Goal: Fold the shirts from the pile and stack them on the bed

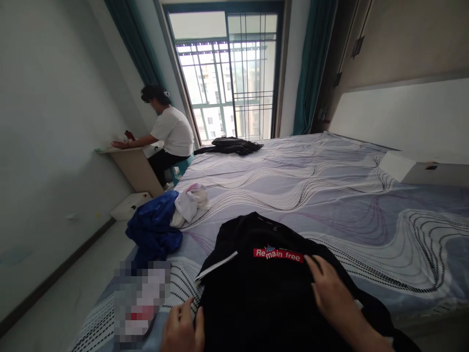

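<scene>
A black T-shirt (256,288) with a red "Remain free" label lies spread on the bed (330,195) in front of me. My right hand (331,291) rests flat on the shirt just right of the label, fingers together and extended. At the shirt's lower left edge is my left hand (183,327), with its thumb touching the fabric and the fingers loosely curled at the hem.
A blue garment (154,227) and a white one (190,200) lie heaped at the bed's left edge. Dark clothes (230,145) sit at the far end near the window. Another person (168,132) sits at a small desk (135,166) by the left wall.
</scene>
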Demonstrator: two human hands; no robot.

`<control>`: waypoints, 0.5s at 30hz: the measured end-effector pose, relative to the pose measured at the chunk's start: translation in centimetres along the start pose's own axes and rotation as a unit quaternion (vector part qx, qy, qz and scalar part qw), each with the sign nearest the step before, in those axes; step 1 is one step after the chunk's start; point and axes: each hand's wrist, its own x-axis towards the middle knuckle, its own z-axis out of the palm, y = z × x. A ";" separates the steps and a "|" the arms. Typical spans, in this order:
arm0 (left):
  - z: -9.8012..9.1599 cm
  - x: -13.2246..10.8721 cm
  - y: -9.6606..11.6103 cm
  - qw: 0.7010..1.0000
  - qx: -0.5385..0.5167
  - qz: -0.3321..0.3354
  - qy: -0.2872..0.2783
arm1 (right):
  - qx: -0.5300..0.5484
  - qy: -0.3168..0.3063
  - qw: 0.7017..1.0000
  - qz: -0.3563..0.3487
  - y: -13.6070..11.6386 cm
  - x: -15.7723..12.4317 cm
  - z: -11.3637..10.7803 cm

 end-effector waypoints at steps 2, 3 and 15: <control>1.7 0.7 4.0 0.993 -0.039 0.111 0.023 | 0.066 -0.063 0.990 -0.111 -4.5 -1.0 1.2; 2.8 1.0 5.7 0.983 -0.051 0.175 0.008 | 0.077 -0.096 0.984 -0.125 -6.0 -1.5 1.9; 6.1 3.4 5.2 0.986 0.122 0.115 0.004 | 0.063 0.024 0.993 0.098 9.0 -1.5 1.6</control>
